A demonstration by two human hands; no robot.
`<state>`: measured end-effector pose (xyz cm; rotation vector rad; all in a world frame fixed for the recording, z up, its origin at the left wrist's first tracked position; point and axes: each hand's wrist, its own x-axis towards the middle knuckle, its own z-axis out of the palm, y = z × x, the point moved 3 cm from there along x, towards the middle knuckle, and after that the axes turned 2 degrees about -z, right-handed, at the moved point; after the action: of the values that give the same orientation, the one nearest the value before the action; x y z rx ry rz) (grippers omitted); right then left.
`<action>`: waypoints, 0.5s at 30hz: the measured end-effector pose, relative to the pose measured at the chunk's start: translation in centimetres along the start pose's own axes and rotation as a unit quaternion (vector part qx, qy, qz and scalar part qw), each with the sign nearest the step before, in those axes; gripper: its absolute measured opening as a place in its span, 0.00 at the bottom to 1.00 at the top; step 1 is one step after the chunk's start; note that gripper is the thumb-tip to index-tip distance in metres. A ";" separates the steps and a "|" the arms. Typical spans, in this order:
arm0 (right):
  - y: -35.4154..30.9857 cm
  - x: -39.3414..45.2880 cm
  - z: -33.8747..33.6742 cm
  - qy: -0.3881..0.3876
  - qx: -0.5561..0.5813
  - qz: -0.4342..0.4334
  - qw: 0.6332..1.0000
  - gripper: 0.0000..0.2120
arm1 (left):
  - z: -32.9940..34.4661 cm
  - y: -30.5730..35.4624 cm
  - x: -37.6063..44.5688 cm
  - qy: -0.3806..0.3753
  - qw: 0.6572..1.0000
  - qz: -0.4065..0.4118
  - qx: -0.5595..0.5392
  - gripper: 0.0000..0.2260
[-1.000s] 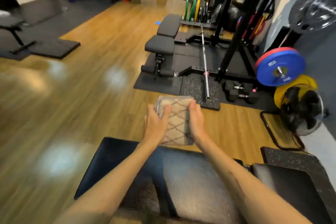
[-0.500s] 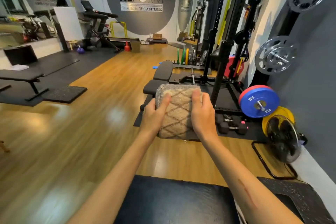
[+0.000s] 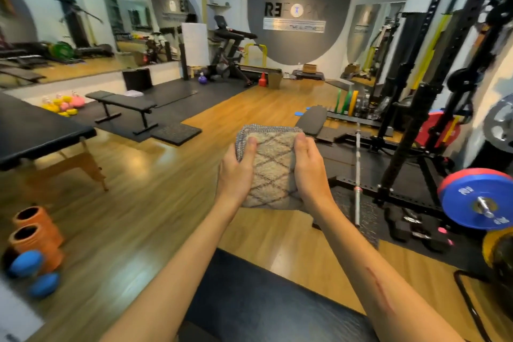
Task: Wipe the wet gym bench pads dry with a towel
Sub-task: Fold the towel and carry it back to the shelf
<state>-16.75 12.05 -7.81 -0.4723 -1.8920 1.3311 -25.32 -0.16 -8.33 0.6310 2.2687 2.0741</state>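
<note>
Bench pad [image 3: 249, 300]: cut off at near edge.
Wall lettering [image 3: 294, 26]: blurred, unreadable.
Fan [image 3: 499, 255]: cropped right.

The towel [image 3: 273, 168] is beige with a dark brown diamond lattice and a grey woven border along its top and left edges. The bench pad [image 3: 249, 300] below it is black with a bluish sheen, and the floor [image 3: 155, 203] is honey-coloured wood with black mats laid on it. To the right hangs a blue weight plate [image 3: 477, 203] with a red rim, and at lower left lie two orange foam rollers [image 3: 36, 233] beside two blue balls [image 3: 33, 272].
</note>
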 end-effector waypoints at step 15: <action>-4.8 -1.4 26.3 -0.201 0.064 -0.005 0.978 0.16 | -24.3 -5.4 5.2 0.172 0.982 -0.057 0.046 0.21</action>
<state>-35.13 -7.35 -8.34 -0.1314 -2.1053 1.6229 -38.23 -22.12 -9.04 0.1440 2.5170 2.1751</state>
